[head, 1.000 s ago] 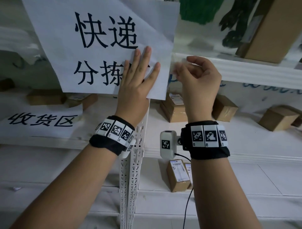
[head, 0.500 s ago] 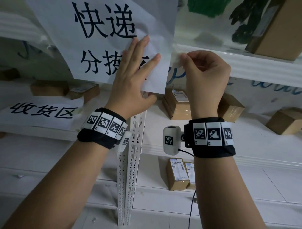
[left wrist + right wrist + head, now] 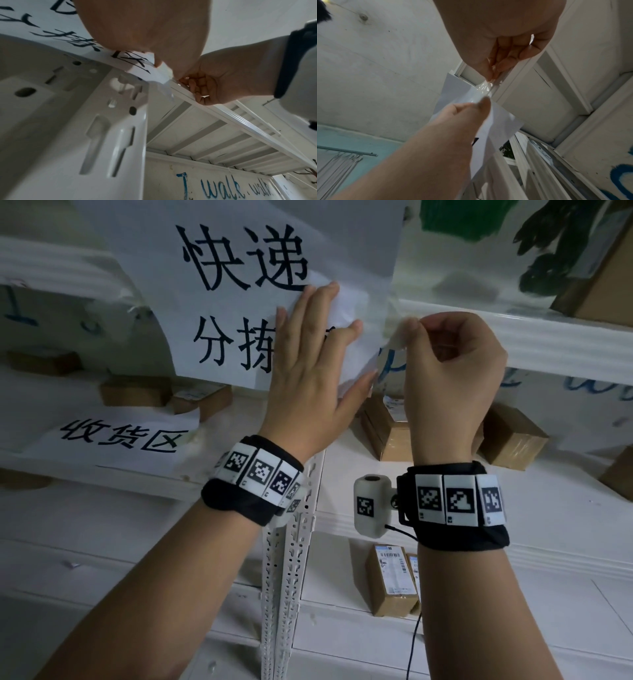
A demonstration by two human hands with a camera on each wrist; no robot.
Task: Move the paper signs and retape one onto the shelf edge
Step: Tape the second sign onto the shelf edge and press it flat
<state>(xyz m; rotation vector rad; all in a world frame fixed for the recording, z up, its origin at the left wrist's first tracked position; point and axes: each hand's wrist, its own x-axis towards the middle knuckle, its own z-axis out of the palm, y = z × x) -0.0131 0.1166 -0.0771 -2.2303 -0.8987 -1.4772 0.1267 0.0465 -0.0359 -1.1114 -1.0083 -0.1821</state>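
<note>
A large white paper sign (image 3: pixel 239 285) with black characters hangs in front of the upper shelf edge (image 3: pixel 548 337). My left hand (image 3: pixel 318 344) lies flat on its lower right part, fingers straight, thumb at the paper's corner. My right hand (image 3: pixel 412 328) pinches a strip of clear tape (image 3: pixel 394 350) that runs from the sign's right edge up to the shelf edge. In the right wrist view the tape (image 3: pixel 483 88) stretches between the right hand's fingertips (image 3: pixel 494 75) and the sign (image 3: pixel 501 121) by the left thumb (image 3: pixel 481 105). A second sign (image 3: pixel 123 436) lies on the lower left shelf.
A white perforated upright post (image 3: pixel 291 577) stands below my left wrist. Several brown cardboard boxes (image 3: pixel 510 436) sit on the middle shelf and another box (image 3: pixel 390 580) on the one below. The wall behind carries blue lettering (image 3: pixel 223 189).
The left hand stays flat on the sign and the right hand keeps its pinch on the tape at the shelf edge. Both sit slightly higher against the sign than before.
</note>
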